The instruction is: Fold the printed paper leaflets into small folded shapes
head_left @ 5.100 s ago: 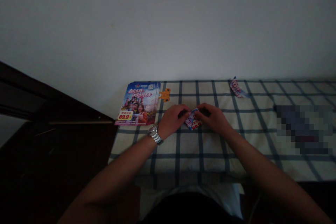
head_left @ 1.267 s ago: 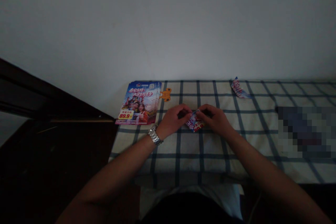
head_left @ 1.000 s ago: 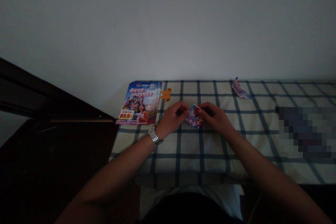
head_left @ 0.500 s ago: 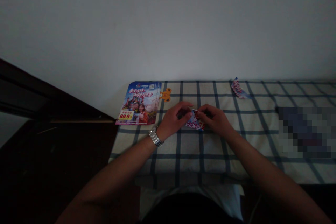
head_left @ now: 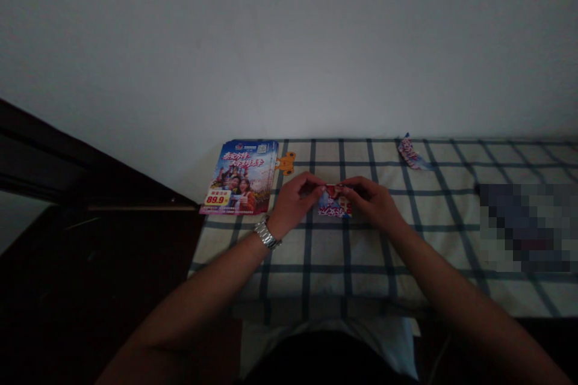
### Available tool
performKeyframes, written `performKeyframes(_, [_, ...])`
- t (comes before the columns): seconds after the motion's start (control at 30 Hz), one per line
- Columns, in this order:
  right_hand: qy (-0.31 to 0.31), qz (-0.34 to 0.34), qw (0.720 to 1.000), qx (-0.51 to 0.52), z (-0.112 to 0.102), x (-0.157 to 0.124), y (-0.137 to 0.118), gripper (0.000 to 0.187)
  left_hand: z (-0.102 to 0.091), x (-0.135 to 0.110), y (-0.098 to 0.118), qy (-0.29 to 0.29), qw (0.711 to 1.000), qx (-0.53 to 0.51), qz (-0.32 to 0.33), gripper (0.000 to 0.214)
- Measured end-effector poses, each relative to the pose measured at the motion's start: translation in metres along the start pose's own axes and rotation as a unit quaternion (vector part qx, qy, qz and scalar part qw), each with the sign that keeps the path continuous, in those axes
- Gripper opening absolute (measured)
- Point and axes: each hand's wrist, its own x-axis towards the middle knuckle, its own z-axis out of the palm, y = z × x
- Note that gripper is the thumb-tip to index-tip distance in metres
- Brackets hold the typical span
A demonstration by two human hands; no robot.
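A small folded flyer (head_left: 333, 207), printed in red, white and blue, is held between my two hands above the checked cloth. My left hand (head_left: 298, 198), with a metal watch on its wrist, pinches the flyer's upper left corner. On the opposite side, my right hand (head_left: 371, 200) grips the upper right edge between thumb and fingers. To the left lies a stack of printed flyers (head_left: 241, 177), the top one showing a yellow "89.9" label. An orange bear-shaped piece (head_left: 285, 163) rests just right of that stack.
A checked cloth (head_left: 289, 280) covers the table, which meets a plain wall (head_left: 316, 42). Farther back on the right stands a creased, folded flyer piece (head_left: 410, 153). A pixelated dark object (head_left: 526, 228) lies at the right. Dark floor shows beyond the table's left edge.
The folded flyer has turned to sit straighter, showing more of its red upper part. Both hands have shifted slightly, their fingertips now along its top edge.
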Motion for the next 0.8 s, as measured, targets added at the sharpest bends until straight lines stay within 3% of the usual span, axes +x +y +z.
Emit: performKeyframes(0.8, [0.017, 0.005, 1.0, -0.006, -0.0024, 0.0014, 0.0053, 0.028, 0.0, 0.0003, 0.0018, -0.018, 1.0, -0.015, -0.015, 0.016])
